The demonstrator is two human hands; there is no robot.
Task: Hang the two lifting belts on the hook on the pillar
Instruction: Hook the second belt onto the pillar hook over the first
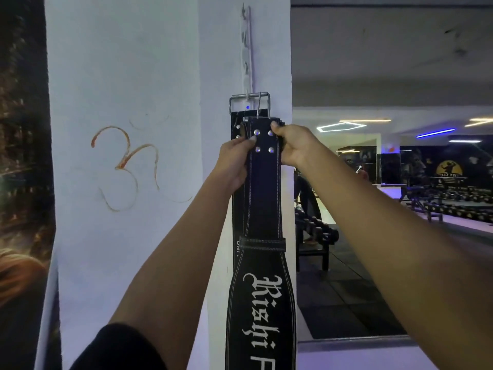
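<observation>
A black lifting belt point(262, 198) with white stitching, silver rivets and white lettering hangs down the white pillar point(125, 76). My left hand point(234, 158) pinches its left edge near the rivets. My right hand point(293, 145) grips its top right corner. Behind it a second black belt point(236, 129) shows only at its edge; its steel buckle point(249, 102) sits over a hook point(248, 96) at the bottom of a white hook strip point(246, 49) on the pillar. Whether the front belt's buckle is on the hook I cannot tell.
An orange symbol point(125, 166) is drawn on the pillar's left face. A dark poster point(24, 182) hangs at the far left. To the right, a mirror or opening shows a gym with dumbbell racks point(458, 204), a bench point(314, 236) and ceiling lights.
</observation>
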